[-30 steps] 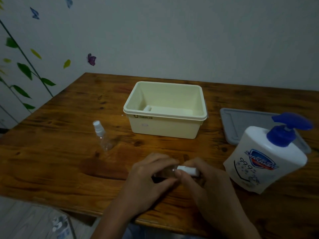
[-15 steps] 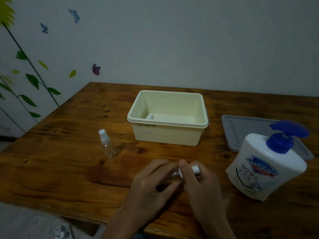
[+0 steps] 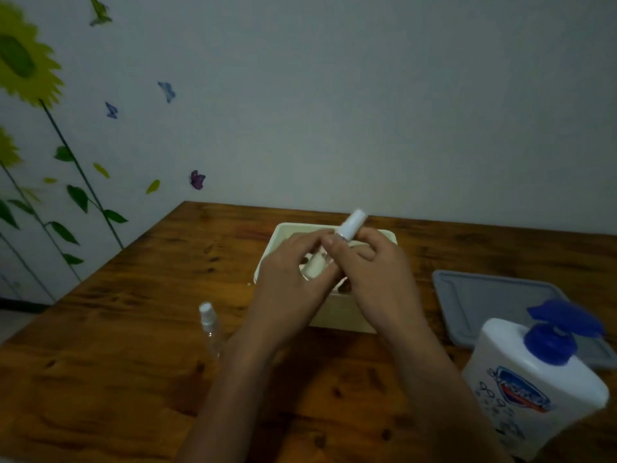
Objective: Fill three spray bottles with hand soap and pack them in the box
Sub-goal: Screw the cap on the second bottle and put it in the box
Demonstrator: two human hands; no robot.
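Note:
Both hands hold one small spray bottle (image 3: 347, 235) tilted above the cream box (image 3: 337, 320). My left hand (image 3: 293, 279) grips its body, which looks filled with pale liquid. My right hand (image 3: 374, 272) pinches the neck just under the white cap, which points up and to the right. A second, clear spray bottle (image 3: 211, 329) with a white cap stands on the table left of my forearm. The white hand soap bottle (image 3: 531, 385) with a blue pump stands at the right front. The hands hide most of the box's inside.
A grey lid (image 3: 484, 302) lies flat on the wooden table (image 3: 100, 379) behind the soap bottle. The wall with flower and butterfly stickers runs along the table's far and left edges.
Both hands lifted the spray bottle from the table's front up and forward over the box, tilting its cap upward. The camera view tilted up.

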